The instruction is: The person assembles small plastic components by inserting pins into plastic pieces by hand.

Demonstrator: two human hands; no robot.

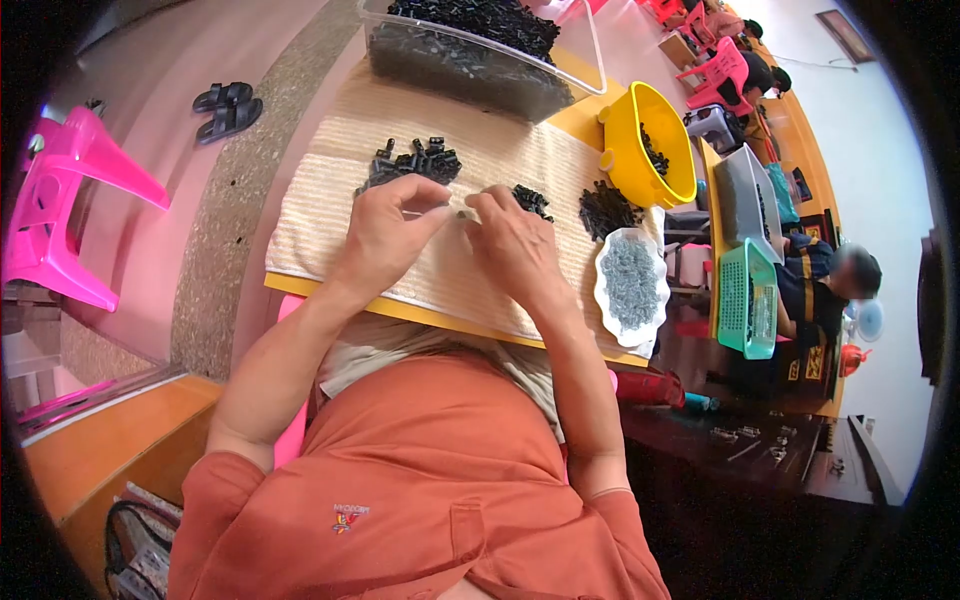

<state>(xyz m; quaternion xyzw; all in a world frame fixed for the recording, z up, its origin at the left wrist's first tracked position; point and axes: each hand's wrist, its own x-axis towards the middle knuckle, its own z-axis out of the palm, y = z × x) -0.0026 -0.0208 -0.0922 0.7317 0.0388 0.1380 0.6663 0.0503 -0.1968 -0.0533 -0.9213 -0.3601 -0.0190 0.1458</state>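
Note:
Over a striped cloth (pixel 330 220) on the table, my left hand (pixel 393 228) has its fingers pinched together; what they hold is too small to make out. Facing it, my right hand (pixel 512 240) is closed too, with a tiny dark piece near its fingertips. Just beyond my left hand lies a pile of black cylindrical parts (pixel 425 160). A smaller pile of black parts (pixel 533 202) is beside my right fingers. Further right are a heap of thin black pieces (pixel 606 210) and a white scalloped dish (pixel 658 290) holding small clear grey pieces.
A clear bin (pixel 460 85) of black parts stands at the table's far edge, beside a yellow tub (pixel 620 150). At the right are a green basket (pixel 735 300), a grey bin (pixel 735 200) and a seated person (pixel 815 290). A pink stool (pixel 75 200) stands left.

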